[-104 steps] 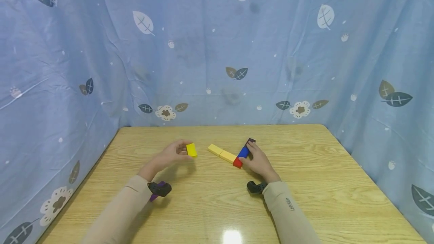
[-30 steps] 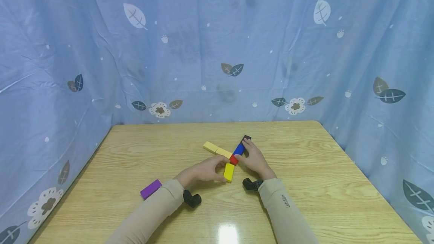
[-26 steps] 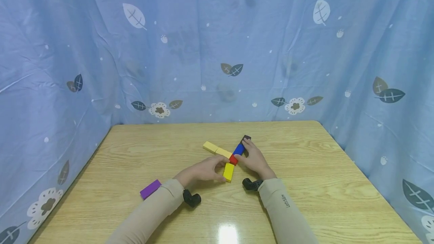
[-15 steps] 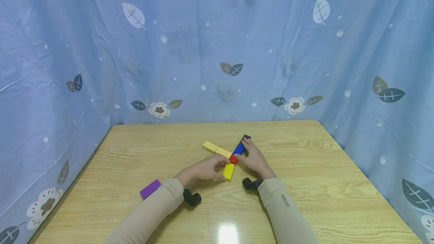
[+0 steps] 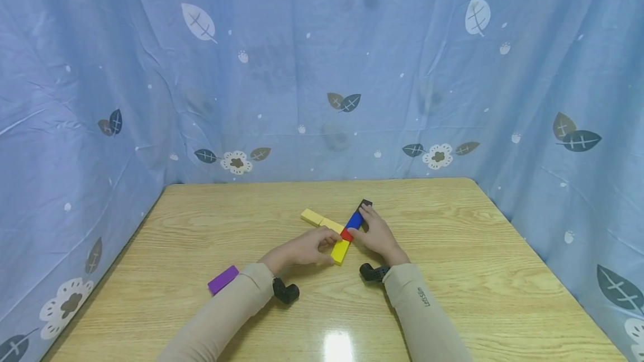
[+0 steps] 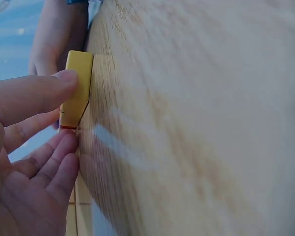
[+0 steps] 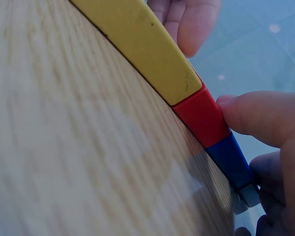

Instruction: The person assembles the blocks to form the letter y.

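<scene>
My left hand [image 5: 304, 247] holds a bright yellow block [image 5: 340, 252] on the table, thumb on its side and fingers near its far end. That end meets a red block [image 5: 346, 234]; in the right wrist view the yellow and red faces [image 7: 201, 115] lie flush. Beyond the red come a blue block [image 5: 354, 221] and a black block [image 5: 365, 203], all in one slanting line. My right hand [image 5: 379, 238] spans this line, its thumb against the red block and its fingers curled at the blue and black end.
Two pale yellow blocks [image 5: 312, 217] lie end to end, running from the red block towards the back left. A purple block [image 5: 223, 279] lies beside the left sleeve. A blue patterned curtain [image 5: 282, 82] surrounds the wooden table [image 5: 453, 217] at the back and sides.
My left hand has brought the yellow block from the left down to the red one, lately nudging it forward into line. My right hand keeps its place at the red, blue and black blocks.
</scene>
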The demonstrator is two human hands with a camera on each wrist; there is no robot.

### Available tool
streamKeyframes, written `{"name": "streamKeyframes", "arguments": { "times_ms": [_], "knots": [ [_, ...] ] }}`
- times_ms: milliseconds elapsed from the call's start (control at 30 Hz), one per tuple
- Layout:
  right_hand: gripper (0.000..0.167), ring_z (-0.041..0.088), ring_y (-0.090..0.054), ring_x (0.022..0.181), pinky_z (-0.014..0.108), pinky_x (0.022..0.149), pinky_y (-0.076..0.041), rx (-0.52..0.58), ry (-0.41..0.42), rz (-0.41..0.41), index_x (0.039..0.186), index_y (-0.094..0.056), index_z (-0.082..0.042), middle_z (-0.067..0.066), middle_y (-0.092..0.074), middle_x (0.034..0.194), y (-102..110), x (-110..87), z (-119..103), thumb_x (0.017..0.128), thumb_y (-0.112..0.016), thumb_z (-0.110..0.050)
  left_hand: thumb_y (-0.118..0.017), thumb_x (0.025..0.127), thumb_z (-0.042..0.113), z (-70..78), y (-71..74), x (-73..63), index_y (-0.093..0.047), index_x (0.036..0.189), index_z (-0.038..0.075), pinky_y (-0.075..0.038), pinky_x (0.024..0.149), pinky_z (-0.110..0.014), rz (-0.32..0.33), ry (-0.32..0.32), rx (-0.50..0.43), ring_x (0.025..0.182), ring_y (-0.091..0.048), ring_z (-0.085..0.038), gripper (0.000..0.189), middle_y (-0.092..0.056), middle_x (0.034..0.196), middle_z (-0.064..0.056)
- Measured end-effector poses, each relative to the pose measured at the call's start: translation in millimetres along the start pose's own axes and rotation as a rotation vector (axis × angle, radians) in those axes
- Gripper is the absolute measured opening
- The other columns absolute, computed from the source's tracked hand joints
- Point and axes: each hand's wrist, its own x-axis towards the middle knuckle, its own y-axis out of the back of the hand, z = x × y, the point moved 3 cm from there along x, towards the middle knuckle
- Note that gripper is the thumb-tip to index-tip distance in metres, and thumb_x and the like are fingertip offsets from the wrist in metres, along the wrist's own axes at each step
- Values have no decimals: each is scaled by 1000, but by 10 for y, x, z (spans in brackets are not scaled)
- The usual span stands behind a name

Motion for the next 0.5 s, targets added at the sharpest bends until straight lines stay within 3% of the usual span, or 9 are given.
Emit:
{"name": "streamKeyframes", "arguments": {
  "times_ms": [300,500],
  "knots": [
    [75,37,-21,142,53,114,-24,-21,8,3,144,-33,3,18,-26,154,0,8,8,90,-62,-39,-72,84,27,-30,2,13,-51,132,17,-42,103,-37,9,-19,-2,117,-51,-18,53,-53,126,-1],
    [75,37,-21,142,53,114,-24,-8,3,1,144,-33,3,18,-26,154,5,-4,-5,89,-62,-38,-71,85,26,-34,-3,-3,-51,132,19,-41,104,-37,6,6,-25,119,-51,-16,51,-53,128,2]
  ]
}}
